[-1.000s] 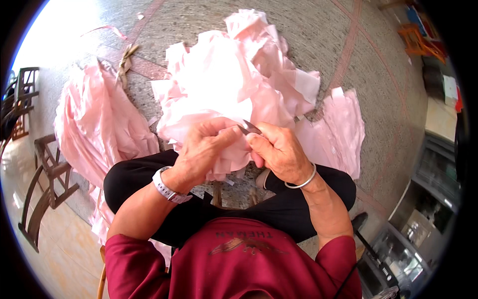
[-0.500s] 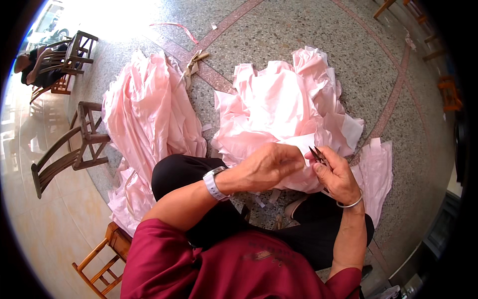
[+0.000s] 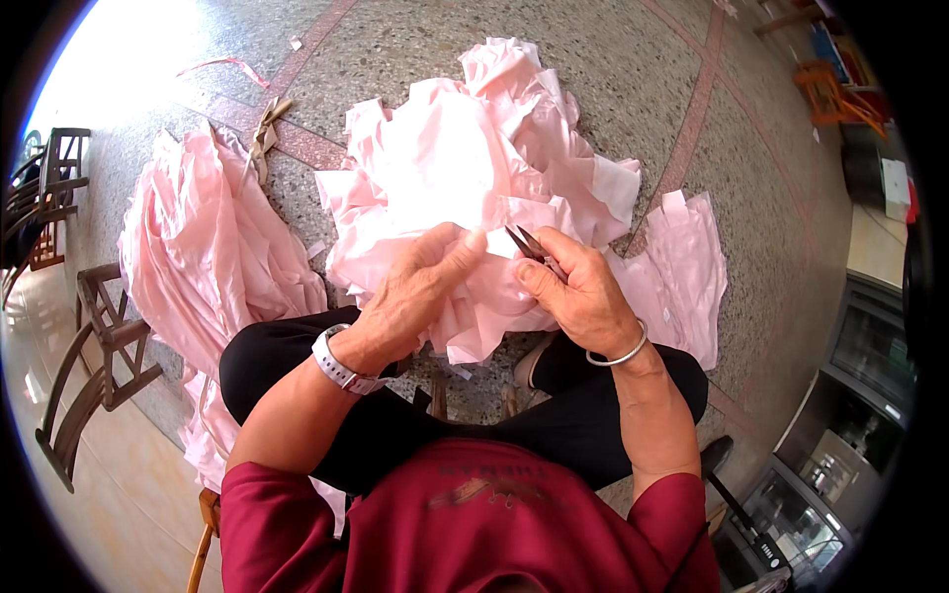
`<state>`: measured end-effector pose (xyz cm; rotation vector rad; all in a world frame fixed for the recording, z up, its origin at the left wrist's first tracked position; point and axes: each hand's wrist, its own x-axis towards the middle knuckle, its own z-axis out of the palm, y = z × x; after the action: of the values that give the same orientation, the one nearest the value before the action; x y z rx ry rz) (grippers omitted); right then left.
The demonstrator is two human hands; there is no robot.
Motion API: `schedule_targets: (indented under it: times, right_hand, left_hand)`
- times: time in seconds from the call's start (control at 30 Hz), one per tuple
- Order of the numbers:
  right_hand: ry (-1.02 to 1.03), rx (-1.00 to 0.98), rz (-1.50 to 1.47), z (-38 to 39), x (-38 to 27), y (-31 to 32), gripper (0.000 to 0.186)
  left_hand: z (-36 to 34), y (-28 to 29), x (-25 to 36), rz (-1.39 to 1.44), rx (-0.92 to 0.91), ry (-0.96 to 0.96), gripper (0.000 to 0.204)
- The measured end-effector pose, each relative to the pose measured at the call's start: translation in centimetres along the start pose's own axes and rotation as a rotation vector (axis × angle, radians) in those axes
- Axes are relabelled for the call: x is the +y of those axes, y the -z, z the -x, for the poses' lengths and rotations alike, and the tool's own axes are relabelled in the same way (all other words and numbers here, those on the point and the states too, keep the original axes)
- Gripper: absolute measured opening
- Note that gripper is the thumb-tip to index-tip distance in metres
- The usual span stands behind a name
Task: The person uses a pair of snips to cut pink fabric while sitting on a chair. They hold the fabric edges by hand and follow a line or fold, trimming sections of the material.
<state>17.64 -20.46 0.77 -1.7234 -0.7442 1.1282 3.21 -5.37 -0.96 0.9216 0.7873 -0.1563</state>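
My right hand (image 3: 585, 295) is closed around a small pair of dark thread snips (image 3: 534, 249), whose two blades stand slightly apart and point up and left. Close beside the blade tips, my left hand (image 3: 427, 279) pinches pale pink cloth (image 3: 435, 148) between thumb and fingers. This cloth lies in a large crumpled heap in front of me and drapes up over my lap. The pinched edge is partly hidden by my fingers.
A second heap of pink cloth (image 3: 213, 217) spreads at my left, and a smaller flat piece (image 3: 682, 277) at my right. Tan cloth strips (image 3: 265, 138) lie on the speckled floor. Wooden chairs (image 3: 109, 336) stand left; a glass-fronted cabinet (image 3: 870, 336) is at right.
The view has shifted right. My left hand has turned from a closed, blurred pose above the cloth to a pinch with the thumb on top. The snips stay in my right hand.
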Motion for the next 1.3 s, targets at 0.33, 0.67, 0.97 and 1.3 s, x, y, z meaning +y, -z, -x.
schedule_targets:
  times: [0.33, 0.67, 0.97, 1.3]
  right_hand:
    - [0.147, 0.174, 0.156, 0.0, 0.5, 0.1, 0.012]
    - [-0.095, -0.015, -0.130, 2.0, -1.4, -0.5, 0.020]
    - [-0.155, -0.033, -0.058, 1.7, -1.2, -0.4, 0.024]
    - [-0.116, -0.049, -0.034, 1.7, -0.6, -0.5, 0.022]
  left_hand:
    - [-0.6, -0.2, -1.4, 0.113, -0.062, 0.016, 0.024]
    - [-0.2, -0.9, -0.8, 0.305, -0.051, -0.006, 0.017]
    - [-0.1, -0.5, -0.9, 0.304, -0.064, 0.004, 0.018]
    - [-0.3, -0.6, -1.3, 0.300, -0.055, -0.018, 0.019]
